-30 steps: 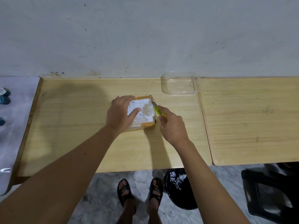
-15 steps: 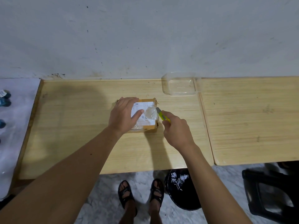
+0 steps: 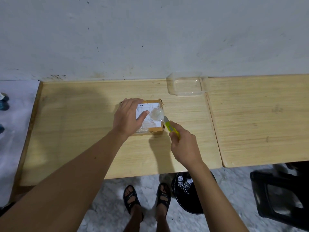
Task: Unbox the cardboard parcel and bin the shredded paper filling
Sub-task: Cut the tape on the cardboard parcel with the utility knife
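Both my arms are bare from the hands all the way back to where they leave the view, with no sleeve showing on either one. My left hand (image 3: 127, 117) and my right hand (image 3: 184, 147) carry no glove, and I can make out no ring or watch on the parts that show. Down below, my legs are bare too, and I wear black open-toed sandals (image 3: 132, 200) with straps crossing over the top of each foot.
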The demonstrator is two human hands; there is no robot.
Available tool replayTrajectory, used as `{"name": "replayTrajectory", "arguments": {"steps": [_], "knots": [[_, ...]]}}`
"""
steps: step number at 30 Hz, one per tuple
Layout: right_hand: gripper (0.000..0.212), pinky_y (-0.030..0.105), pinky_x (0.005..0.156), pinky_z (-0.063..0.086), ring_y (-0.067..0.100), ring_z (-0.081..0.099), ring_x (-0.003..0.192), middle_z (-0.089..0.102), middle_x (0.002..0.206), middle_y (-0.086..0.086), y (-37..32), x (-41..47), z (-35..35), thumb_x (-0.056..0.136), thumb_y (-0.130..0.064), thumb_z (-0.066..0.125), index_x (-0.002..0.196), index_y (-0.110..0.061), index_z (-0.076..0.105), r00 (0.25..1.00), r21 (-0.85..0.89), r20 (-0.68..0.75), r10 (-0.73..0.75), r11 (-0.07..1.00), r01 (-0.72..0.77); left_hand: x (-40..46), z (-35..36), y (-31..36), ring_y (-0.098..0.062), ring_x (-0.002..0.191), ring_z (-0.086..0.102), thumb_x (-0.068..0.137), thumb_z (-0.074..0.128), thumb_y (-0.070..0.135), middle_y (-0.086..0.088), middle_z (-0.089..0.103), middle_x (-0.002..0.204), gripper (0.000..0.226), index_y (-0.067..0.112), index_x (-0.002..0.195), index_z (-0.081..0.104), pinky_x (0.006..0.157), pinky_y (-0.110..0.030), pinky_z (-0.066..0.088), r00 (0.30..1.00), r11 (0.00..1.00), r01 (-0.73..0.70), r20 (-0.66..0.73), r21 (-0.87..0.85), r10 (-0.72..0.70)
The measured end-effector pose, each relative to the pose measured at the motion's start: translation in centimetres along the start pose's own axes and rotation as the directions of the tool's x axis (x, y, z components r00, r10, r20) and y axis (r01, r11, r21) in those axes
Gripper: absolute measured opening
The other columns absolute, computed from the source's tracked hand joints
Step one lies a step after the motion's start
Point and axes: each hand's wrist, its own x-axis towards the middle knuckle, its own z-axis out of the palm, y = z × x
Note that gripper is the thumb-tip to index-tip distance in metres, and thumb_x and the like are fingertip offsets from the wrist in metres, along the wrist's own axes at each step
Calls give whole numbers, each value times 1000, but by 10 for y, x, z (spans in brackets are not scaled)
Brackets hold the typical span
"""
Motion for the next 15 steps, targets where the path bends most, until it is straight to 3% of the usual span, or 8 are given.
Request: {"name": "replayTrajectory", "arguments": {"steps": [3,6,11,15], "knots": [[45,16,50,41,4,56,51,65,66,-10,3,-7,-2,104,-14,49,144,-36,55,999,-10,27,-19,1000,20,0,-1,1,-20,121,59,94,70,43,0,69,127,45,15,128,66,112,-42,45,1000,1000,-2,3,2,2],[44,12,53,42,-1,57,57,69,73,-6,6,-13,-5,105,-15,50,144,-34,56,999,-20,23,-25,999,26,0,-2,2,-19,122,58,94,69,44,1,69,127,45,16,128,66,110,-41,47,1000,1000,16,11,4,-16],[40,8,52,38,-3,58,60,67,73,-8,8,-15,-11,104,-17,51,142,-32,56,996,13,-92,-7,1000,8,5,2,13,-22,116,62,90,67,51,3,70,120,47,17,123,67,101,-36,43,980,979,199,2,38,-199],[39,14,51,37,4,55,49,62,66,-12,11,-21,-12,104,-20,52,141,-33,57,990,16,-141,9,1000,-7,5,-3,25,-22,104,65,83,73,59,2,71,107,51,17,111,68,92,-36,45,951,948,307,14,86,-309]]}}
